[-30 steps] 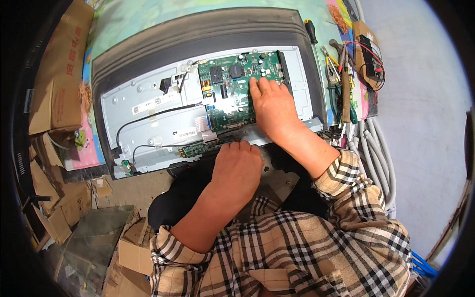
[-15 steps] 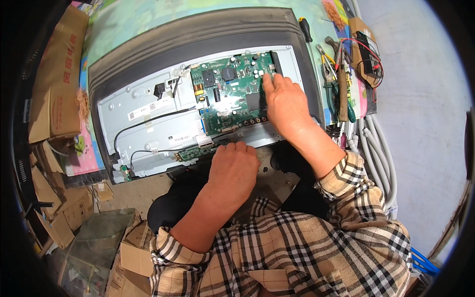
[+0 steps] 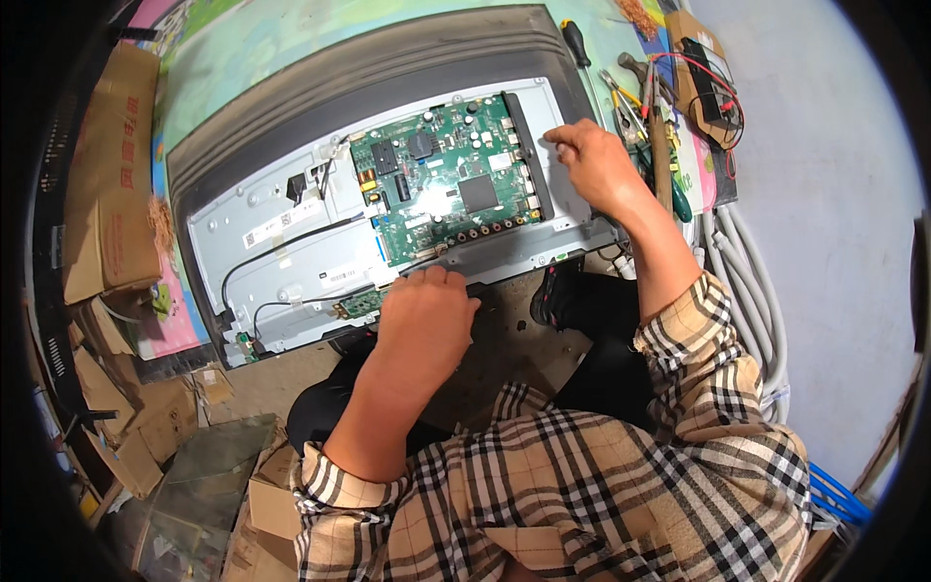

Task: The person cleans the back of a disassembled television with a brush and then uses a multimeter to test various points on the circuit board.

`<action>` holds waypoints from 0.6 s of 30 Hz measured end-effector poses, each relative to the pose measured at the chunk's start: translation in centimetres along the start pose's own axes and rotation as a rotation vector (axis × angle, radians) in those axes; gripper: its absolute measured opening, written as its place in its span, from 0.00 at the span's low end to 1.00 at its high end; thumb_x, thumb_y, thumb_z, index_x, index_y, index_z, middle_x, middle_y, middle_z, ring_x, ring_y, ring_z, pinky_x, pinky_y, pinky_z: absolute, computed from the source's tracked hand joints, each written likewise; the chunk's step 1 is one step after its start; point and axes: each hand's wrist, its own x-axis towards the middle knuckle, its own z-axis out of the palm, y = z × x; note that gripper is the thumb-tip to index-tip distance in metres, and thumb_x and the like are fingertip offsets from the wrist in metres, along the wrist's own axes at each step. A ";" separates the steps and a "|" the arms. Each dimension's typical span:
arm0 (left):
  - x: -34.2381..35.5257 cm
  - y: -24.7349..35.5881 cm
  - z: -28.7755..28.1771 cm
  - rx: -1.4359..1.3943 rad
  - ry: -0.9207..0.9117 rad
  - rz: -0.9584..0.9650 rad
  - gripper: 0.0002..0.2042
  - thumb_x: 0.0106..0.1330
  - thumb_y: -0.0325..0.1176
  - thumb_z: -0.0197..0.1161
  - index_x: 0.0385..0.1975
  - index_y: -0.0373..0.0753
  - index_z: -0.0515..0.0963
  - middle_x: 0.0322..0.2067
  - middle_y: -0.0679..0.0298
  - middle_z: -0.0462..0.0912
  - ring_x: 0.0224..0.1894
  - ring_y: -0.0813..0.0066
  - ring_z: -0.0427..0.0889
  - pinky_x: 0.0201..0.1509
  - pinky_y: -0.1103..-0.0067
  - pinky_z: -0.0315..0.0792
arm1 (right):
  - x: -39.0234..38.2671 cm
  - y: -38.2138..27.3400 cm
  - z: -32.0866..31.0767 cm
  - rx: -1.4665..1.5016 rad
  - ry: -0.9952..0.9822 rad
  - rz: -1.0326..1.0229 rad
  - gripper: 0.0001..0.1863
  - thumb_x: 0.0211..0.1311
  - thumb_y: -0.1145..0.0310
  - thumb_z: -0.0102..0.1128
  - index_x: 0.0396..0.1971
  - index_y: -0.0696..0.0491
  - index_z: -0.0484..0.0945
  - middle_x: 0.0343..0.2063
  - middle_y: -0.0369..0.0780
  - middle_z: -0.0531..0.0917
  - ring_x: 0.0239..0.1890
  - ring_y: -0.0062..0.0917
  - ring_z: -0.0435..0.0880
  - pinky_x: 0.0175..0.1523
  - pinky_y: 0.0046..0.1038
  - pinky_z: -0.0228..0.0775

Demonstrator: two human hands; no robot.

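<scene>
Moving off the green rectangular circuit board (image 3: 446,179), the right hand (image 3: 596,167), grip released, leaves it uncovered on the pale-grey metal panel (image 3: 558,189); whether the left hand (image 3: 425,315) grasps the panel's near edge, I cannot tell.

The wide fisheye head view looks steeply down from above the plaid shirt (image 3: 592,475), near the hands (image 3: 424,312), facing across the surface (image 3: 320,34).

Left of the green board (image 3: 441,175), a black cable (image 3: 315,232) crosses the open panel (image 3: 264,275).
</scene>
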 end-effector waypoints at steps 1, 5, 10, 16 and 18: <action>0.1 -0.1 -0.1 -0.005 0.001 -0.006 0.12 0.64 0.38 0.67 0.34 0.33 0.81 0.33 0.53 0.83 0.39 0.54 0.83 0.45 0.64 0.76 | 0.2 0.1 0.2 0.037 -0.040 0.005 0.15 0.67 0.75 0.54 0.49 0.55 0.84 0.41 0.50 0.82 0.44 0.43 0.83 0.52 0.35 0.74; 0.7 0.4 -0.2 -0.017 0.019 -0.017 0.12 0.65 0.37 0.67 0.35 0.31 0.81 0.35 0.50 0.84 0.40 0.49 0.84 0.45 0.61 0.77 | 0.6 0.3 1.4 0.187 -0.143 0.126 0.16 0.65 0.70 0.52 0.47 0.52 0.86 0.44 0.53 0.85 0.51 0.48 0.82 0.60 0.41 0.72; 1.0 0.8 -0.1 0.030 -0.024 -0.046 0.12 0.66 0.36 0.66 0.35 0.31 0.80 0.36 0.48 0.84 0.41 0.46 0.83 0.46 0.60 0.77 | 0.8 1.6 3.0 0.414 -0.140 0.184 0.16 0.64 0.69 0.54 0.47 0.53 0.86 0.44 0.51 0.86 0.50 0.45 0.84 0.60 0.38 0.73; 1.2 0.8 0.5 0.062 -0.026 -0.092 0.12 0.66 0.37 0.66 0.36 0.32 0.80 0.36 0.46 0.83 0.40 0.44 0.83 0.45 0.59 0.76 | 0.9 1.8 1.8 0.399 -0.071 0.286 0.15 0.65 0.66 0.54 0.43 0.50 0.88 0.43 0.45 0.88 0.49 0.41 0.85 0.57 0.36 0.75; 1.4 1.1 0.7 0.079 -0.032 -0.105 0.12 0.66 0.37 0.66 0.36 0.32 0.80 0.36 0.46 0.83 0.40 0.44 0.83 0.45 0.59 0.76 | 1.0 2.4 2.5 0.405 -0.058 0.230 0.14 0.64 0.65 0.55 0.42 0.49 0.88 0.43 0.44 0.88 0.48 0.39 0.86 0.56 0.35 0.76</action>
